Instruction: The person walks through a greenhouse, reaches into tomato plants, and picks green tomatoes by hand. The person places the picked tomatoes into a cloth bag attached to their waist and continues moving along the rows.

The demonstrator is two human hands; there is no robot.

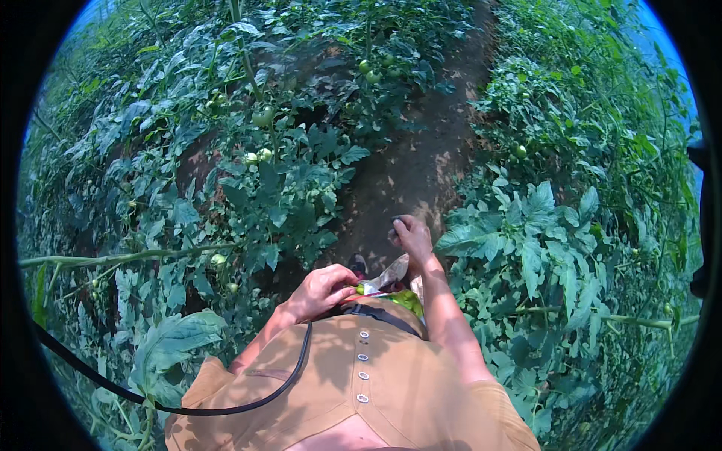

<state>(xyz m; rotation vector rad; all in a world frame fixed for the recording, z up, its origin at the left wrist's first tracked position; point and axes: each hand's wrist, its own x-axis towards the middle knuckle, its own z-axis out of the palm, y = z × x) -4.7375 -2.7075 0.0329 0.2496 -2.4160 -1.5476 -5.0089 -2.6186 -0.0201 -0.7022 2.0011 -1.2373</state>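
Note:
My left hand [325, 289] is at my waist, with its fingers bent at the edge of a white and yellow-green bag [409, 300]. Whether its fingertips pinch the bag is hidden. The bag hangs in front of me below a dark waist strap [379, 315], with a red edge along its top. Farther forward, over the soil path, my right hand [413, 237] has its fingers curled in and the thumb against them. Something dark shows at its fingertips, too small to make out. Tomato leaves [491, 237] reach close to its right side.
Leafy tomato plants line both sides of a narrow soil path [417, 152]. Green tomatoes [263, 116] hang on the left, with more fruit [372, 76] farther ahead. A stem [130, 256] juts in from the left. A black cable [220, 411] loops across my tan shirt [333, 366].

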